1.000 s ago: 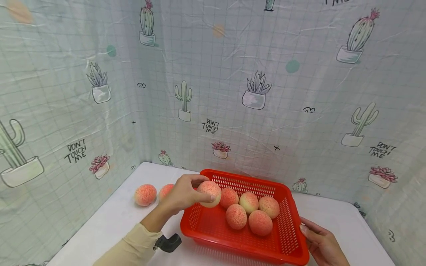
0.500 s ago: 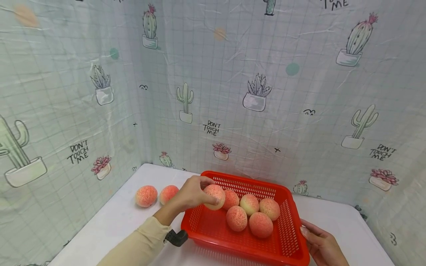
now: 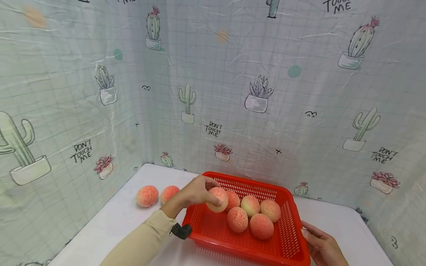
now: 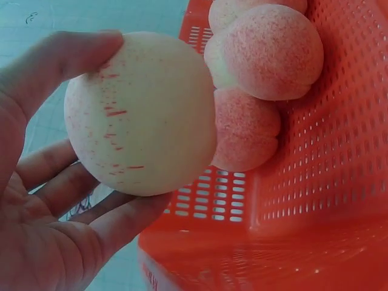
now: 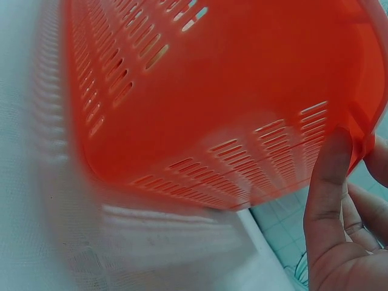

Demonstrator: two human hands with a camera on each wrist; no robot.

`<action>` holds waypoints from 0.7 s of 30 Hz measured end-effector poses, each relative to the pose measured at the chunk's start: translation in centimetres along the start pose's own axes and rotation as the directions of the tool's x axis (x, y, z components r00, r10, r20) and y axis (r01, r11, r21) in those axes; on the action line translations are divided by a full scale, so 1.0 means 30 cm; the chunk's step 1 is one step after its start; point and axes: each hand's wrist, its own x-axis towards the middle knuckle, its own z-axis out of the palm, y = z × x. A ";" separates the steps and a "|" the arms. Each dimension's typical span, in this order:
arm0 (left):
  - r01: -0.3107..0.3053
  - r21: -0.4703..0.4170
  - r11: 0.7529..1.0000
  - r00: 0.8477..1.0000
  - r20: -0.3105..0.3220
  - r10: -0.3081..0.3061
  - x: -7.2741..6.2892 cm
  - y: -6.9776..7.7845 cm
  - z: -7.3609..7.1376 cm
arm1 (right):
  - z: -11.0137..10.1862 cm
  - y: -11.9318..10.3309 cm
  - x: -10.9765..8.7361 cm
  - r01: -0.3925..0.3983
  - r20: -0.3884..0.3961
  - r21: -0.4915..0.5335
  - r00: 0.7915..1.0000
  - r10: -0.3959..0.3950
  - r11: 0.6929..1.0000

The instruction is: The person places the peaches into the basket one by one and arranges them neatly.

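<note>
My left hand (image 3: 196,191) holds a pale peach with pink speckles (image 3: 218,200) over the left part of a red plastic basket (image 3: 246,180). In the left wrist view the thumb lies on one side of the peach (image 4: 145,115) and the fingers curl beneath it. Several pink and cream peaches sit in the basket, among them a speckled peach (image 3: 237,219) and a redder peach (image 3: 261,226). At the basket's right side, my right hand (image 3: 322,244) pinches the rim; the right wrist view shows the thumb (image 5: 330,182) against the wall and fingers behind the rim.
Two more peaches lie on the white table (image 3: 126,229) left of the basket: one farther left (image 3: 147,196), the other (image 3: 170,193) partly behind my left forearm. A cactus-print curtain (image 3: 233,92) hangs behind and on both sides. A black wrist strap (image 3: 182,231) sits at my left cuff.
My left hand has carried its peach to the right and slightly lower, closer to the peaches in the basket. The right hand keeps its hold on the rim.
</note>
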 end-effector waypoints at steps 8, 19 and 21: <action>0.050 0.036 0.998 0.997 0.056 -0.052 0.031 0.012 0.004 | -0.003 0.000 -0.006 0.000 0.004 0.007 1.000 0.000 1.000; 0.038 0.139 0.990 0.985 0.163 -0.061 0.064 0.001 0.018 | -0.001 -0.003 -0.008 0.000 -0.003 0.018 1.000 0.000 1.000; 0.039 0.153 0.987 0.982 0.176 -0.066 0.067 -0.002 0.021 | -0.001 -0.004 -0.010 -0.001 -0.001 0.020 1.000 0.001 1.000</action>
